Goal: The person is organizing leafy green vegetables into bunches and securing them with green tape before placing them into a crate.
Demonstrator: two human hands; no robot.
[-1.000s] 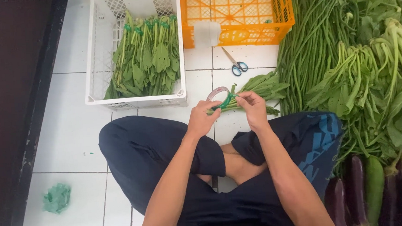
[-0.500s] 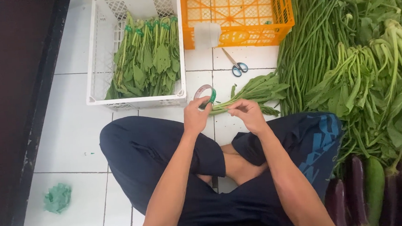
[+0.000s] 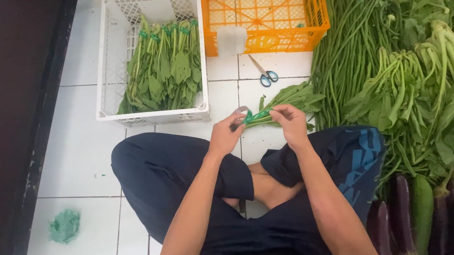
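Observation:
I sit cross-legged on a white tiled floor. My left hand [image 3: 226,134] holds a roll of green tape [image 3: 240,114], with a strip of tape running to the stems of a small bundle of leafy greens [image 3: 288,98]. My right hand [image 3: 291,121] grips that bundle's stems, and its leaves point away to the right. Both hands are close together above my knees.
A white crate [image 3: 109,87] ahead holds tied bundles of greens [image 3: 164,68]. Beside it stands an orange crate [image 3: 265,15], with blue-handled scissors [image 3: 263,74] on the floor in front. Long beans [image 3: 352,36], loose greens [image 3: 424,89] and eggplants [image 3: 426,215] lie on the right. A green scrap [image 3: 65,225] lies left.
My hands and the bundle have shifted slightly; the tape roll moved from above the stems down to my left hand beside them, with tape now drawn across the stems.

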